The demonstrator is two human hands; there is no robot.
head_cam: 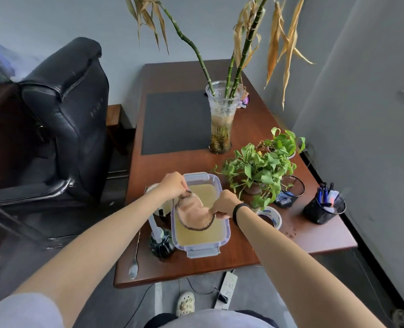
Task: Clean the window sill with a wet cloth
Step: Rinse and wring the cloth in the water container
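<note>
while the left hand and right hand pinch the ends of the cloth, it sags over the water-filled container near the front edge of the worktop. potted plant and tape roll crowd its right, a dark bottle its left; bare room lies beyond, toward the mat.

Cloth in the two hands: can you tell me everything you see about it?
The cloth is small, peach-pink and soft-looking, with a dark woven trim round its edge. The left hand pinches one end and the right hand pinches the other, so it sags in a curve between them. It hangs over the clear plastic container of yellowish liquid. Whether its lowest part touches the liquid cannot be told.
</note>
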